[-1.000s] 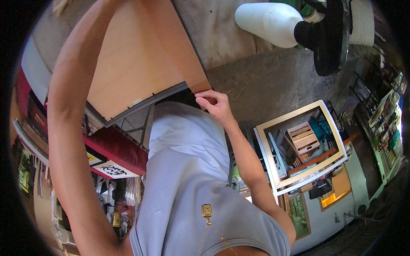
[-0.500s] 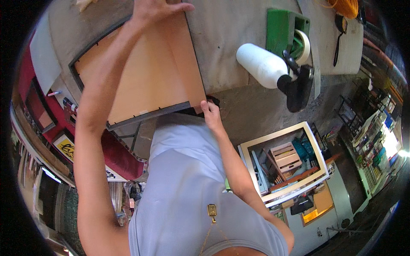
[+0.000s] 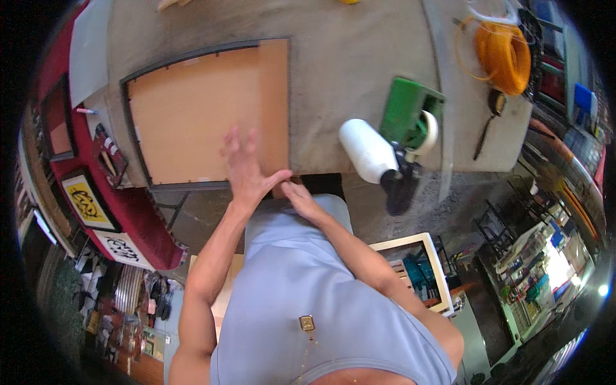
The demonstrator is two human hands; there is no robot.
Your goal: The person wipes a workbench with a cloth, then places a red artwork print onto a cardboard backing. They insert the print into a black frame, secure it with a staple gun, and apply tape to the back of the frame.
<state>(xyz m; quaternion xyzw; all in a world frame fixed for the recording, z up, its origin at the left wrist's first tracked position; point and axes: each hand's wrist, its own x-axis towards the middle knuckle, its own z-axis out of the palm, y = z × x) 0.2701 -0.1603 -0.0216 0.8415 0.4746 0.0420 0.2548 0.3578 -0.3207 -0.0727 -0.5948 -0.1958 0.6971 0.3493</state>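
A dark picture frame [image 3: 142,160] lies face down on the grey table, its tan backing board [image 3: 186,122] turned up. Along its right side runs a slightly darker brown strip [image 3: 274,96], whose near end hangs past the frame's near edge. My left hand [image 3: 247,170], a little blurred, is over the near right part of the board with fingers spread and thumb out to the right. Just below that corner, my right hand [image 3: 301,200] has its fingers closed at the strip's loose end. The two hands nearly touch.
Right of the frame lie a white spray bottle [image 3: 367,151] with a black head and a green tape dispenser [image 3: 403,112] with a pale roll. An orange coil of cord [image 3: 504,59] is at the far right. The table's near edge [image 3: 462,172] runs close to my body.
My left hand has come from the frame's far edge down to its near right corner. My right hand stays at that corner. The view has shifted, showing more of the table's far side.
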